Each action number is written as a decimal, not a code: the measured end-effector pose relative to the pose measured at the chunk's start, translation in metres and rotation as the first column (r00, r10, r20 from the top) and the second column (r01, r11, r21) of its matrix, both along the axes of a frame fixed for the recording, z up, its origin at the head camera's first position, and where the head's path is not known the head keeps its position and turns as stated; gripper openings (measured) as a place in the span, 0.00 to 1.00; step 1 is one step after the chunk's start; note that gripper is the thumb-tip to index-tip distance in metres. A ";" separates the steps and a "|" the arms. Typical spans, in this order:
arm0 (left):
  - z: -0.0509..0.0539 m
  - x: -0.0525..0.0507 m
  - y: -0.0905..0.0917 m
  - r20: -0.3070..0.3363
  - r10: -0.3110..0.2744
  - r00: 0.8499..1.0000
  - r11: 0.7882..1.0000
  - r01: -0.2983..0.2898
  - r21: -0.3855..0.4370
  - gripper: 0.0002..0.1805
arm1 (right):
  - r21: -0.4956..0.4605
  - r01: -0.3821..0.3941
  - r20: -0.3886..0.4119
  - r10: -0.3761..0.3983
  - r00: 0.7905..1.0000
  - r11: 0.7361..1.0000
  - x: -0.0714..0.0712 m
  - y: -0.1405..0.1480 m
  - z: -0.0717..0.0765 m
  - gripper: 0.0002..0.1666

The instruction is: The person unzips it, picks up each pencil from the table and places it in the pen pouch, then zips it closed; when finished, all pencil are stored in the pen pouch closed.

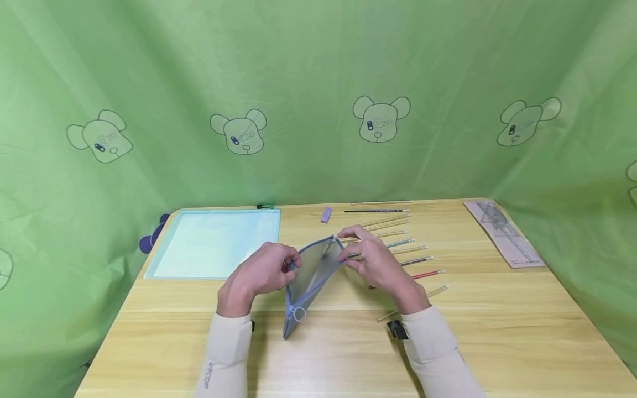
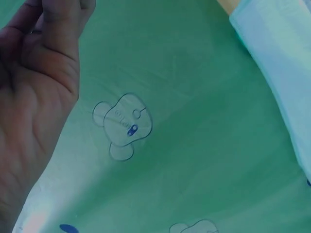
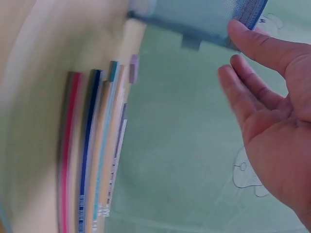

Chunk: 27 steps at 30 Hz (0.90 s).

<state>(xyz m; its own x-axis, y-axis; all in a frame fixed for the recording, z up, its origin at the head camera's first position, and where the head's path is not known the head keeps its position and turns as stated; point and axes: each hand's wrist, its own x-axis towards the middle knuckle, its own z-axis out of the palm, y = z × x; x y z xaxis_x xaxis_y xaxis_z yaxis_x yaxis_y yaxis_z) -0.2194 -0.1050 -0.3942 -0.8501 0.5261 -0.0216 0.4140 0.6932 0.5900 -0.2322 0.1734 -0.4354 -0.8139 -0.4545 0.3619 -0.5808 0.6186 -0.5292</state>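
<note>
A blue zippered mesh pouch (image 1: pixel 311 276) is held tilted above the table between both hands, its mouth spread apart. The left hand (image 1: pixel 264 269) grips the left edge with curled fingers; in the left wrist view that hand (image 2: pixel 41 82) shows, but the pouch does not. On the far right corner the right hand (image 1: pixel 375 262) pinches the rim. The right wrist view shows the thumb of the right hand (image 3: pixel 272 82) against the pouch's mesh (image 3: pixel 194 19). A round zipper pull (image 1: pixel 298 314) hangs at the pouch's near end.
Several pencils (image 1: pixel 428 273) lie in a rough column under and beyond the right hand. A purple eraser (image 1: pixel 325 215) lies at the back. The light-blue zip folder (image 1: pixel 209 243) is at the back left, a pink sheet with clear rulers (image 1: pixel 505 235) at the back right.
</note>
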 end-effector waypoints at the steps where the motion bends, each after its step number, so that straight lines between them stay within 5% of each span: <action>1: 0.001 0.001 0.000 -0.002 -0.001 1.000 1.000 0.001 -0.001 0.07 | 0.017 0.004 0.008 -0.004 1.000 1.000 -0.001 0.000 -0.002 0.10; 6: 0.004 0.003 0.001 0.025 -0.032 0.999 0.999 0.032 0.008 0.06 | 0.076 -0.027 0.096 0.019 0.995 0.997 -0.003 0.002 -0.011 0.14; 13: -0.002 0.000 0.003 0.056 -0.056 0.997 0.998 0.058 -0.023 0.04 | -0.051 -0.097 0.239 0.106 0.965 0.994 -0.004 0.028 -0.005 0.22; 16: -0.005 -0.002 0.003 0.053 -0.058 0.997 0.998 0.060 -0.032 0.04 | -0.030 -0.055 0.340 0.062 0.939 0.998 -0.002 0.057 0.001 0.20; 20: -0.007 -0.004 0.001 0.058 -0.057 0.997 0.998 0.059 -0.027 0.05 | 0.112 0.017 0.455 -0.066 0.888 0.994 0.003 0.097 0.004 0.17; 27: -0.009 -0.005 0.000 0.088 -0.054 0.995 0.998 0.055 -0.008 0.04 | 0.204 0.092 0.544 -0.191 0.817 0.975 0.009 0.136 -0.006 0.20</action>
